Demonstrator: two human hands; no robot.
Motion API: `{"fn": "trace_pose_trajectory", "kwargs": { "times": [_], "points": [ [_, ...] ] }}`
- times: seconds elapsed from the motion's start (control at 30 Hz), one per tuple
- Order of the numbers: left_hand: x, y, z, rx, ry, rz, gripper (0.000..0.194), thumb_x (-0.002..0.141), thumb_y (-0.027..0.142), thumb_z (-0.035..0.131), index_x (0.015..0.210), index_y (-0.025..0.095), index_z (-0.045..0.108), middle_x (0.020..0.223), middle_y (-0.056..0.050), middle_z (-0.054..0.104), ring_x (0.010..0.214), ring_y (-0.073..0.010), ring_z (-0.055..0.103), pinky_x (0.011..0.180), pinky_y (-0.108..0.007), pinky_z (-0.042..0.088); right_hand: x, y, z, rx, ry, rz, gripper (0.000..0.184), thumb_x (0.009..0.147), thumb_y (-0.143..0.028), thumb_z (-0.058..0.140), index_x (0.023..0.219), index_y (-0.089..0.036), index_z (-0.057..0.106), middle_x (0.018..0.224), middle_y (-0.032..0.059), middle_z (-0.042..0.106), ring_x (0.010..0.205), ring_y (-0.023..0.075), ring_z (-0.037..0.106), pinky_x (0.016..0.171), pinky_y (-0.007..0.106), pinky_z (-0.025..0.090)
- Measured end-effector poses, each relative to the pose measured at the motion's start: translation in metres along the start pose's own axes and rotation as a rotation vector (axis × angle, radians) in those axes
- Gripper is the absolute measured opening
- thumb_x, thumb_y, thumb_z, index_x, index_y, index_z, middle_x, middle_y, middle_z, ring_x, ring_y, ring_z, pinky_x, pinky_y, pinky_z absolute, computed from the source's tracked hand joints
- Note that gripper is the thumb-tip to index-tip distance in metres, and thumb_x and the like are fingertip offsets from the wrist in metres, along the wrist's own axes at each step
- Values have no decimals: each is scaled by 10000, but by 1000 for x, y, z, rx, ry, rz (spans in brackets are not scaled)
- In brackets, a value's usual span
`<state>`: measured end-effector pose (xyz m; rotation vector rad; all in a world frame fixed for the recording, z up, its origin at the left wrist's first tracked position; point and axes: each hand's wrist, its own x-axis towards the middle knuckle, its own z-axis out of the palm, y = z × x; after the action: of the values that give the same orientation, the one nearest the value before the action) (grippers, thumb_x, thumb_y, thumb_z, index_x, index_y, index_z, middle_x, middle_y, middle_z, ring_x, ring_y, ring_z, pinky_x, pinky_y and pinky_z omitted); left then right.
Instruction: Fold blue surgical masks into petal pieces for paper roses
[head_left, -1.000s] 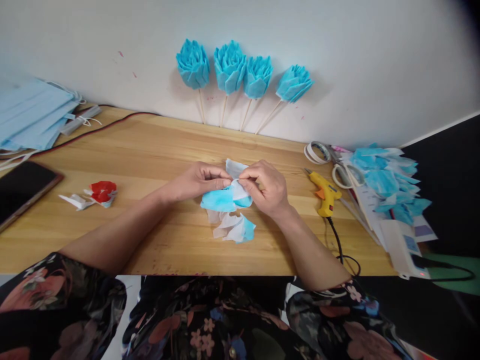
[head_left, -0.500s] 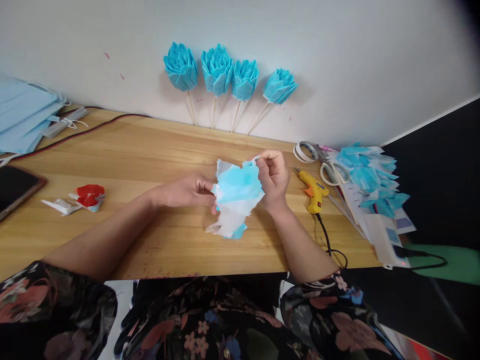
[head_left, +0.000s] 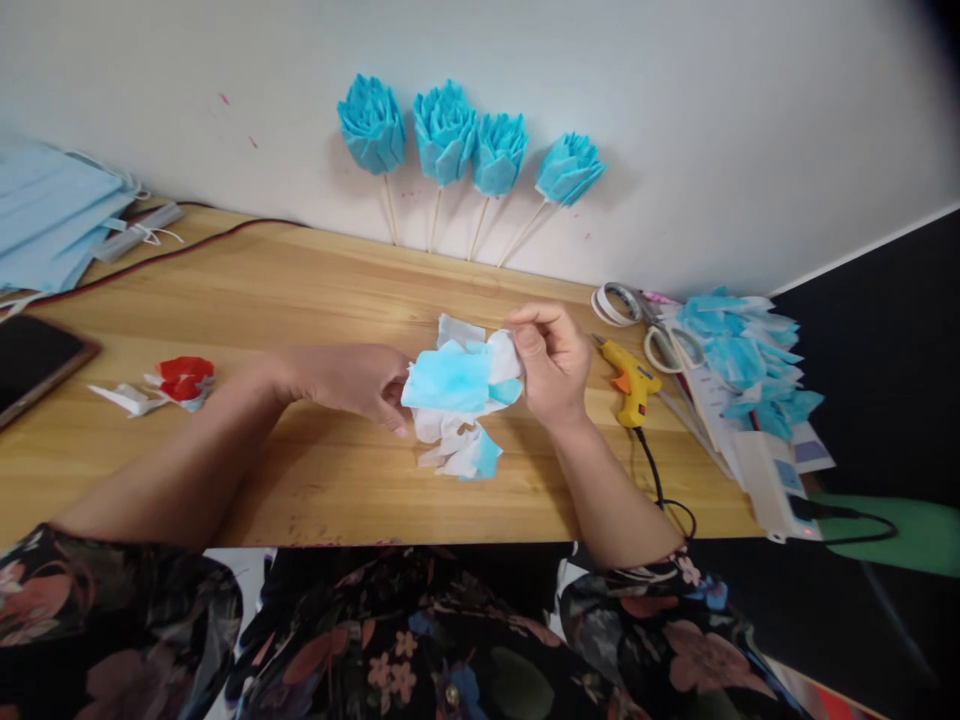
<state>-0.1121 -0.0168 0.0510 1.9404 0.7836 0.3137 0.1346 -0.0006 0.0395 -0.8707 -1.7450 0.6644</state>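
In the middle of the head view is a bundle of thin blue-and-white fabric pieces (head_left: 454,378), cut to ragged shapes. My left hand (head_left: 356,385) is closed at its left edge, with the fingertips partly hidden behind it. Thumb and fingers of my right hand (head_left: 553,360) pinch a whitish flap at its right side. Just below the bundle, more fabric scraps (head_left: 466,455) show in white and blue; whether they hang from it or lie on the table I cannot tell.
Several blue fabric flowers (head_left: 373,130) on thin sticks lean against the wall. At right are a yellow glue gun (head_left: 631,380), scissors (head_left: 671,350), a tape roll (head_left: 615,303), a petal pile (head_left: 742,360) and a power strip (head_left: 776,490). Leftward lie face masks (head_left: 56,215), a phone (head_left: 37,362) and a red scrap (head_left: 185,380).
The bundle has turned and spread, its blue face now lying crosswise and the lower scraps showing more separately. My left hand has shifted slightly left. The whole view has moved a little.
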Motion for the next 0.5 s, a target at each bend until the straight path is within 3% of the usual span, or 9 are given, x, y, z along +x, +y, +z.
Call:
{"fn": "trace_pose_trajectory", "kwargs": {
  "times": [0.07, 0.1, 0.2, 0.33, 0.4, 0.5],
  "points": [
    [-3, 7, -5, 138, -139, -88, 252, 804, 401, 718, 824, 150, 711, 726, -5, 695, 649, -153, 583, 576, -221, 402, 0, 2, 1, 98, -8, -8, 285, 954, -546, 568, 978, -280, 668, 721, -16, 593, 585, 115, 517, 507, 262, 419],
    [-4, 10, -6, 197, -148, -121, 228, 856, 375, 652, 870, 155, 707, 771, -6, 705, 682, -154, 591, 605, -223, 403, 0, 3, 2, 139, -19, -5, 270, 949, -539, 583, 982, -287, 675, 712, -21, 588, 576, 112, 510, 501, 259, 411],
    [-3, 14, -9, 366, 47, -228, 240, 919, 257, 476, 950, 176, 700, 871, -25, 723, 755, -174, 615, 690, -251, 417, -1, 6, 4, 204, -58, 35, 274, 934, -556, 599, 1001, -307, 689, 682, -31, 566, 545, 111, 482, 489, 264, 395],
    [1, 12, -6, 466, 446, -284, 365, 886, 173, 393, 1066, 190, 710, 994, -58, 752, 867, -220, 658, 774, -297, 443, -3, 5, 6, 189, -120, 96, 312, 919, -589, 599, 998, -307, 707, 674, -25, 571, 531, 117, 463, 475, 273, 378],
    [1, 13, -5, 404, 503, -214, 365, 866, 156, 397, 1032, 183, 721, 1007, -51, 760, 886, -211, 669, 788, -295, 449, -4, 3, 6, 190, -132, 111, 295, 918, -572, 613, 989, -304, 713, 684, -22, 583, 534, 114, 465, 473, 272, 370],
    [-2, 17, -5, 234, 428, -131, 288, 889, 235, 456, 949, 182, 733, 916, -26, 758, 816, -181, 666, 747, -274, 460, -3, 2, 5, 222, -114, 121, 296, 908, -577, 626, 997, -309, 716, 654, -25, 555, 528, 115, 462, 467, 272, 364]
  ]
}}
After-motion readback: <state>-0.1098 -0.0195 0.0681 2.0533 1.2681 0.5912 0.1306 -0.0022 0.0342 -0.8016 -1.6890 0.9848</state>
